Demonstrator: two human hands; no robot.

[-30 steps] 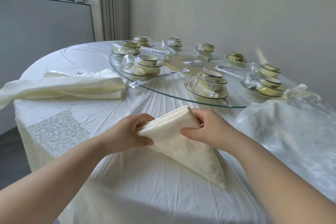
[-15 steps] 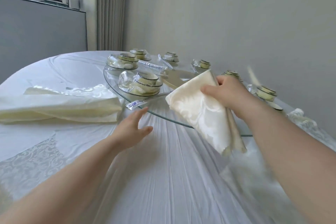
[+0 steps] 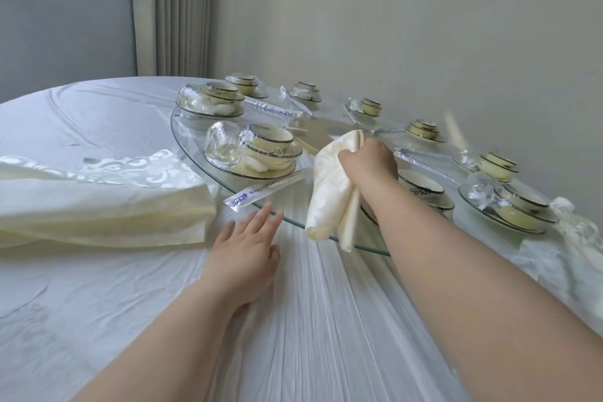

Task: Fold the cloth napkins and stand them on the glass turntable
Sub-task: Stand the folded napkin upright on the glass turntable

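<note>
My right hand [image 3: 367, 160] grips the top of a folded cream napkin [image 3: 329, 192], which hangs down over the near rim of the glass turntable [image 3: 189, 143]; whether its lower end rests on the glass I cannot tell. My left hand [image 3: 246, 253] lies open on the white tablecloth, fingers stretched toward the turntable's edge, holding nothing. A pile of unfolded cream napkins [image 3: 107, 209] lies on the table to the left.
Several wrapped place settings of bowls, plates and glasses ring the turntable, the nearest one [image 3: 253, 153] just left of the napkin. A wrapped chopstick packet [image 3: 261, 192] juts over the glass rim. Crumpled plastic [image 3: 574, 232] lies at the right. A wall stands close behind.
My right hand carried the napkin up from the tablecloth and forward over the turntable's rim, where it now hangs more upright. My left hand let go and lies flat on the cloth.
</note>
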